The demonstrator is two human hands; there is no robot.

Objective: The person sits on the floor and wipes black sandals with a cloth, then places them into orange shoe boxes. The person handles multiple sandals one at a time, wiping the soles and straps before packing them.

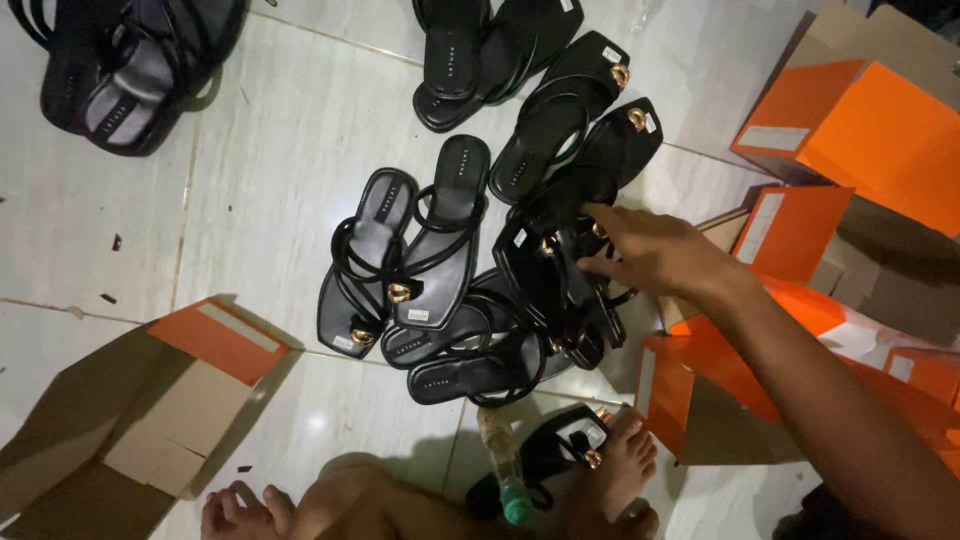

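Nearest to us, our bare feet (628, 462) rest on the pale tiled floor (260, 170), one foot lying over a black strappy sandal with a gold stud (570, 440), and a clear plastic bottle with a green cap (503, 465) lies just beside it. To the near left sits an opened brown cardboard box with an orange flap (150, 420).

A little further out, our right hand (650, 250) reaches in from the right, fingers loosely spread and bent down onto a black flat sandal with thin straps and a gold knot (555, 270); the fingertips touch its straps, though we cannot tell whether they grip them. That sandal lies in the middle of a heap of like sandals. Our left hand is out of view.

Just left of it lies a pair of black thong sandals with gold ornaments (400, 260), side by side. Orange shoe boxes (860, 130) stand to the right, some open.

Farther off, more black sandals (560, 110) lie overlapping, and at the far left corner sits another dark heap of strappy sandals (125, 65).
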